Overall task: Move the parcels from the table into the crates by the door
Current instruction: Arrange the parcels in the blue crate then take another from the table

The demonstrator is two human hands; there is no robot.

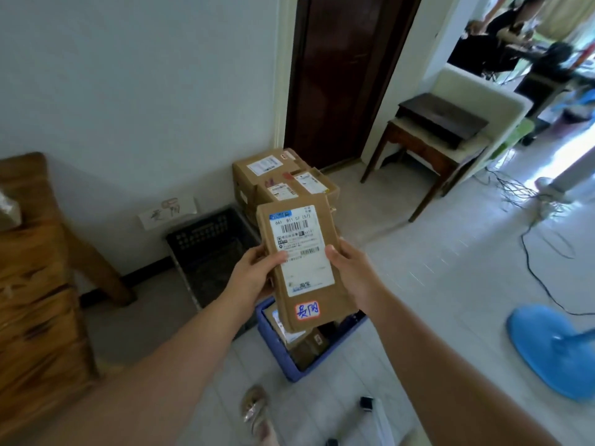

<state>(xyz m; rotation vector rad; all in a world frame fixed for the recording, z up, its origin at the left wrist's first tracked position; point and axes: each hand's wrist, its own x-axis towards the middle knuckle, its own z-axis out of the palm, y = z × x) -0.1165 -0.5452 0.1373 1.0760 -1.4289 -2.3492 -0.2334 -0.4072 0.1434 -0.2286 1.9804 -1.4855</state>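
Note:
I hold a flat brown cardboard parcel [306,262] with a white shipping label and a small red-edged sticker, label up, in front of me. My left hand [254,275] grips its left edge and my right hand [351,272] grips its right edge. The parcel hangs above a blue crate [277,352] that holds several parcels. Behind that stands a black crate [206,249], which looks empty. Further back, next to the dark door [341,72], stacked cardboard parcels [280,175] fill another spot. A wooden table [32,278] is at the left.
A handwritten paper label [167,210] is stuck on the wall above the black crate. A wooden side table [431,146] stands right of the door. A blue fan base [553,352] and black cables [541,268] lie on the tiled floor. People sit at the far right.

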